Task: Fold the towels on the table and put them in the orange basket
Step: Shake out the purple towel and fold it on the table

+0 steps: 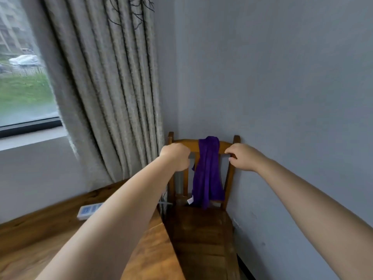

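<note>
Purple cloth hangs over the top rail of a wooden chair, and everything here is placed from that chair. Left of it lies a wooden table with a white power strip on it, and behind that hang a grey curtain and a window. The left hand is at the left end of the chair's top rail, its fingers curled tightly; whether they wrap the rail or only hover in front of it cannot be told. The purple towel is draped across the middle of the rail, so its long axis runs straight down the chair back, with a small white tag at its lower edge near the seat. The right hand is at the right end of the rail, fingers bent loosely, the tips at the rail's lower edge, holding nothing. The towel lies between the two hands, inward from each, and both sit about equally near it. Either hand would likely need to move inward along the rail to take it. No basket shows.
</note>
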Action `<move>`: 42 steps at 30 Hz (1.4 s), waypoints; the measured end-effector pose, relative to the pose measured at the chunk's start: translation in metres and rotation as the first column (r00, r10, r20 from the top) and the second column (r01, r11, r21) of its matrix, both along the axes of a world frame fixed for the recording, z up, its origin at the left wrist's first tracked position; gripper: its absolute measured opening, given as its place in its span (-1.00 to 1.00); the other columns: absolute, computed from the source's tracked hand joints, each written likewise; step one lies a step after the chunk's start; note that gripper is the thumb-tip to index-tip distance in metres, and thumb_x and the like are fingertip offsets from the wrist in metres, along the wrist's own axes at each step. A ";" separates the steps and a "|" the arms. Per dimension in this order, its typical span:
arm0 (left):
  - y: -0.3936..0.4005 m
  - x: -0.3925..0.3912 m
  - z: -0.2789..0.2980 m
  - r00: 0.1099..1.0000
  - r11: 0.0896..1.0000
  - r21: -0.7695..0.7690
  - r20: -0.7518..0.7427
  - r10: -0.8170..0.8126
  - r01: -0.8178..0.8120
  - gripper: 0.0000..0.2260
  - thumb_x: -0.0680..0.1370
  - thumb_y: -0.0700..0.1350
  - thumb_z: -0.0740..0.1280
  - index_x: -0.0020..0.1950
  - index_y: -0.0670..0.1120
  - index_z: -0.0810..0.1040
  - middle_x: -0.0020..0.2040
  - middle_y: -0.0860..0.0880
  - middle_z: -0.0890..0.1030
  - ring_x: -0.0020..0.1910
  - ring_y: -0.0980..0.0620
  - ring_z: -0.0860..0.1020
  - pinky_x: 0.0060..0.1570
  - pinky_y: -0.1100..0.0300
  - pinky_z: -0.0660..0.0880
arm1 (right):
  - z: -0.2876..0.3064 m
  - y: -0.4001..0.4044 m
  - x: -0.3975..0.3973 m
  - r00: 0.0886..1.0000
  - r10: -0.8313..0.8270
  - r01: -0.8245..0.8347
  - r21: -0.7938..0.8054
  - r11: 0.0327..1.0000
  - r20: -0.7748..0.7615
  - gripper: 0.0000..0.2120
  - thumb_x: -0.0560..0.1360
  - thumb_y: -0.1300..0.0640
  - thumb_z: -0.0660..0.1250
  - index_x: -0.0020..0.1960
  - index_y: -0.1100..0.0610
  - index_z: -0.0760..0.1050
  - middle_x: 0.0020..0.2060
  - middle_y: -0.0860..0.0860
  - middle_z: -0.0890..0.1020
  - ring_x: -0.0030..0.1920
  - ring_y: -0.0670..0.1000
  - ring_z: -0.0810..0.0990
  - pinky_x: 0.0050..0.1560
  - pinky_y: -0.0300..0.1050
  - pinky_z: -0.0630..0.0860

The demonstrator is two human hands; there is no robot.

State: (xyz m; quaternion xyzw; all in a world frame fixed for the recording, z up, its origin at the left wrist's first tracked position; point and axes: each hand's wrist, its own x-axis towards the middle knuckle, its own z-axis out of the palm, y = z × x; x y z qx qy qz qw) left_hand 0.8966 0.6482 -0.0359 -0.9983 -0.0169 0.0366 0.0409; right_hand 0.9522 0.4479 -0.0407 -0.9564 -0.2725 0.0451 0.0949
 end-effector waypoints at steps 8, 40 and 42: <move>0.009 0.137 -0.060 0.974 0.920 -0.335 -0.159 0.160 -0.206 -0.72 0.61 -0.11 0.10 0.20 -0.20 0.48 0.19 -0.15 0.54 0.16 -0.11 0.50 -0.01 0.15 0.43 | -0.054 0.036 0.161 0.999 -0.045 0.046 0.044 0.998 -0.030 -0.75 0.54 0.17 0.14 -0.32 0.09 0.35 -0.05 0.19 0.61 -0.02 0.13 0.56 -0.21 -0.19 0.28; 0.101 0.109 -0.072 0.579 0.080 -0.996 0.048 0.814 -0.029 -0.70 0.56 -0.23 0.21 -0.38 -0.03 0.35 -0.41 -0.01 0.38 -0.35 0.02 0.35 -0.29 0.14 0.32 | -0.029 0.142 0.174 0.970 0.074 0.101 0.664 0.740 -0.231 -0.85 0.60 0.15 0.10 -0.03 0.19 0.41 -0.25 -0.04 0.46 -0.18 -0.02 0.42 -0.34 -0.22 0.29; 0.117 0.070 -0.063 0.529 0.121 -0.993 0.103 0.842 0.001 -0.68 0.55 -0.26 0.20 -0.39 -0.05 0.30 -0.42 -0.02 0.31 -0.34 0.00 0.31 -0.29 0.13 0.29 | -0.023 0.156 0.145 0.969 0.085 0.087 0.642 0.762 -0.232 -0.83 0.57 0.16 0.16 -0.05 0.26 0.42 -0.25 -0.01 0.45 -0.17 0.10 0.45 -0.30 -0.11 0.26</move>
